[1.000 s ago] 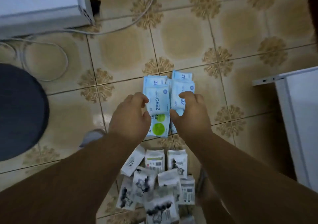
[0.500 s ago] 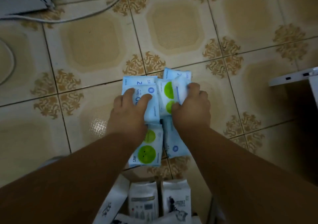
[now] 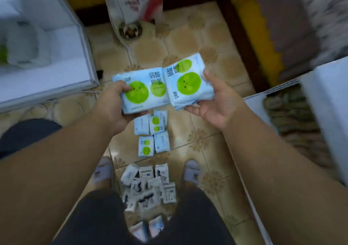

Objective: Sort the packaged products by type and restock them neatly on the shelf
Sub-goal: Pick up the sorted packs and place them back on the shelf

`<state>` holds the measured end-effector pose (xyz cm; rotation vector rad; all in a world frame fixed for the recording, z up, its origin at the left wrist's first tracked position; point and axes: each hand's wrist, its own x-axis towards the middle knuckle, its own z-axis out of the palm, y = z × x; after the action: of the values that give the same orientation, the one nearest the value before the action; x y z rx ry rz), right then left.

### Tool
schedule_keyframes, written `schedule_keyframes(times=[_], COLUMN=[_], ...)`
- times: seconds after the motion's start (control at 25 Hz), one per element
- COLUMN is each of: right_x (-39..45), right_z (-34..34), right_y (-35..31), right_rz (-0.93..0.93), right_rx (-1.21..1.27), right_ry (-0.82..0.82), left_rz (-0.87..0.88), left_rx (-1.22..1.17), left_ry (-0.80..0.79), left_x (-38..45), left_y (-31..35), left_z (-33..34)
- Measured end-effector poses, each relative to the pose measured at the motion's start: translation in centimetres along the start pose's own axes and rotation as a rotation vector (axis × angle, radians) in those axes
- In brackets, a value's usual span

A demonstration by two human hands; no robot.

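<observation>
Honestly, barely started: my left hand (image 3: pixel 114 103) and right hand (image 3: pixel 216 101) each grip pale-blue, green-dotted soft packs (image 3: pixel 145 90); white printed packets (image 3: pixel 150 186) wait on the floor.

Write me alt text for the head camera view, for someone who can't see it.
Seen from above, a standing person holds a blue pack with green circles in each hand: left hand, right hand. On the tiled floor below lie more blue packs and, between the feet, a pile of white packs. White shelving stands at left.

dim warm light, blurred edges, glare on floor tiles (image 3: pixel 120 151).
</observation>
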<state>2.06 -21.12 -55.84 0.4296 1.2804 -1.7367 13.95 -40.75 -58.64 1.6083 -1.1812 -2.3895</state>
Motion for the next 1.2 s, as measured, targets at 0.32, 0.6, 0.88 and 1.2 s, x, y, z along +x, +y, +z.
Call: schedule_keyframes(times=[0.32, 0.6, 0.88, 1.2], right_x=[-20.8, -36.3, -51.5, -64.4], right_z=[5.1, 9.3, 2.8, -12.7], right_y=[-19.3, -23.4, -25.4, -26.8], right_rz=[-0.585, -1.153, -1.563, -1.521], right_rx=[0.0, 0.251, 0.384, 0.243], right_ry=[0.054, 0.33, 0.669, 0.826], left_rz=[0.269, 0.361, 0.589, 0.864], left_rx=[0.139, 0.219, 0.281, 0.608], left_ry=[-0.457, -1.017, -1.5, -1.463], left_x=[-17.4, -30.6, -47.1, -55.9], left_y=[17.8, 25.2, 20.3, 10.1], left_z=[13.7, 25.6, 36.7, 50.8])
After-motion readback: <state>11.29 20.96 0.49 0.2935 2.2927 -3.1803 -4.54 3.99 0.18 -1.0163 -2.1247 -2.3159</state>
